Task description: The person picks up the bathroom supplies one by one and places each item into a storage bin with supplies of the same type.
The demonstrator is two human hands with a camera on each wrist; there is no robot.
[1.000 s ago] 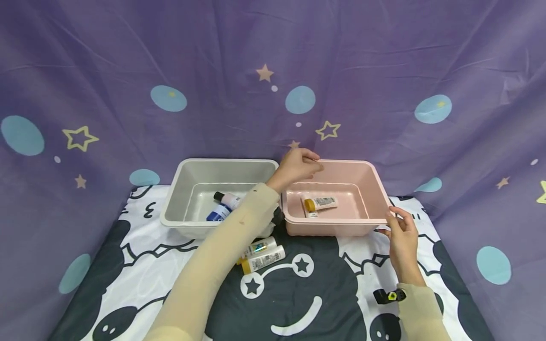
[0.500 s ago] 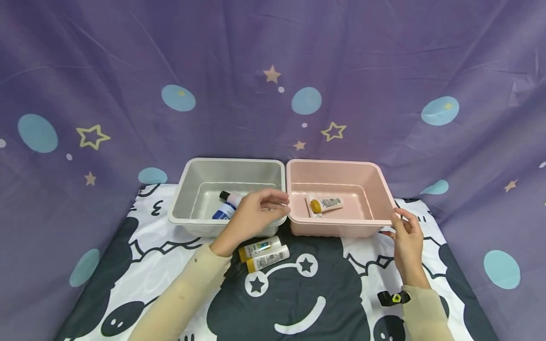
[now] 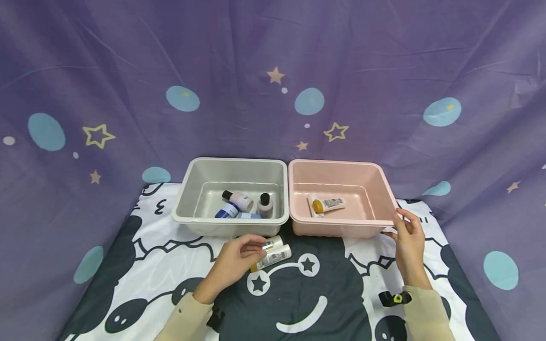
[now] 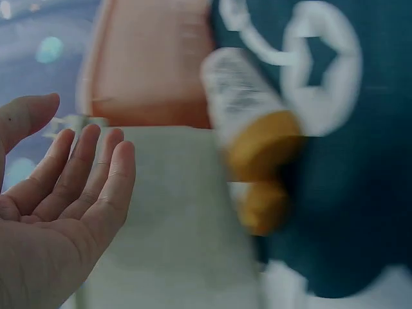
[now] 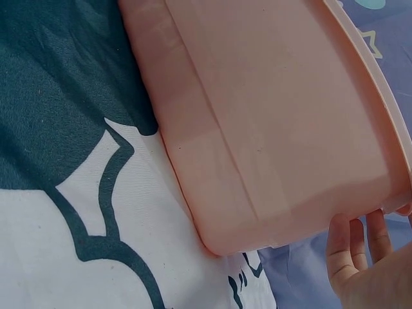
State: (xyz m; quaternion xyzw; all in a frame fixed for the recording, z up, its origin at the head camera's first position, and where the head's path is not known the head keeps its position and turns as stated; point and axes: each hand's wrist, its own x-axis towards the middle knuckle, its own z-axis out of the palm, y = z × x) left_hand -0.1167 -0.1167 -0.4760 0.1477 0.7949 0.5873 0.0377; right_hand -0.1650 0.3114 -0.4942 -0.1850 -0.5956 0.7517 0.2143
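My left hand (image 3: 236, 258) is over the cloth in front of the grey bin, its fingers relaxed and holding nothing. Right by its fingertips lie two white tubes with yellow caps: a nearer one (image 3: 276, 256) and a farther one (image 3: 275, 242), partly hidden by the hand. In the left wrist view the hand (image 4: 71, 193) shows an empty palm beside the blurred tubes. My right hand (image 3: 410, 246) holds the front right corner of the pink plastic bin (image 3: 337, 230), thumb at the rim and fingers beneath it. Two tubes lie inside that bin, a yellow-capped one (image 3: 332, 204) on top.
The grey bin (image 3: 230, 228) stands left of the pink one, their sides close together. Inside it are several small bottles, including a black-capped one (image 3: 265, 207) and a blue one (image 3: 227, 210). A purple curtain (image 3: 239, 109) hangs behind; a patterned cloth (image 3: 324, 279) lies underneath.
My left hand has moved from above the gap between the bins, back over the grey bin and down to the two tubes in front. The right hand stays at the pink bin's corner.
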